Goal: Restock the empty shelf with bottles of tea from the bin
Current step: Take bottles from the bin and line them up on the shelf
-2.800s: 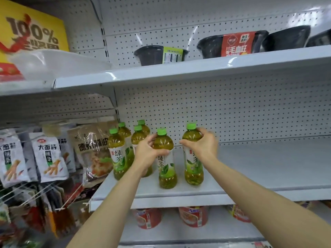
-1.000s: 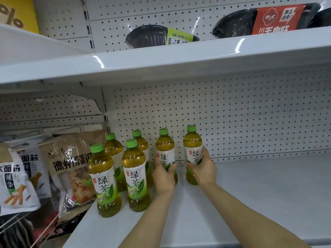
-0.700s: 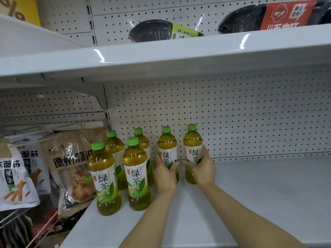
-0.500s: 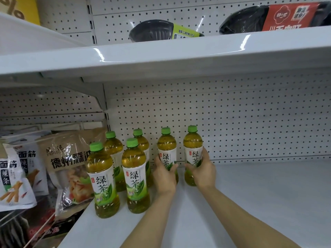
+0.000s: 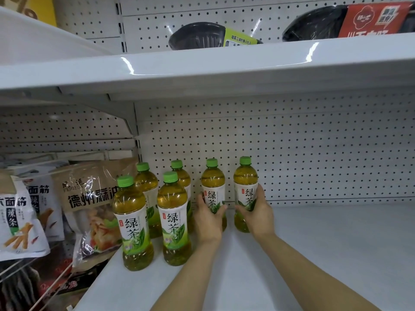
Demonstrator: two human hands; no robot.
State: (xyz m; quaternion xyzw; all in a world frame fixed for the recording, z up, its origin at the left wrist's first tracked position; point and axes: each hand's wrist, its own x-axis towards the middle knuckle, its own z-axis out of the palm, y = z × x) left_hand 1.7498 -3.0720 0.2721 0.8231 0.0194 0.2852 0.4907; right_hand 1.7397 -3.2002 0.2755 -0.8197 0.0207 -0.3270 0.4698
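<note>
Several green-capped bottles of green tea stand on the white shelf (image 5: pixel 325 248). Two stand in front at the left (image 5: pixel 132 223) (image 5: pixel 173 218), with two more behind them. At the back by the pegboard, my left hand (image 5: pixel 207 221) grips the lower body of one tea bottle (image 5: pixel 213 187). My right hand (image 5: pixel 258 215) grips the bottle beside it on the right (image 5: pixel 245 182). Both bottles are upright with their bases on the shelf. The bin is out of view.
The shelf to the right of the bottles is bare. Snack bags (image 5: pixel 89 209) hang on hooks in the bay to the left. The upper shelf (image 5: pixel 224 63) overhangs closely and carries black bowls (image 5: pixel 197 35).
Since 2.8 s ago both held bottles went from the shelf's front edge to the back by the pegboard. Over the last second my hands stay low on them, almost still.
</note>
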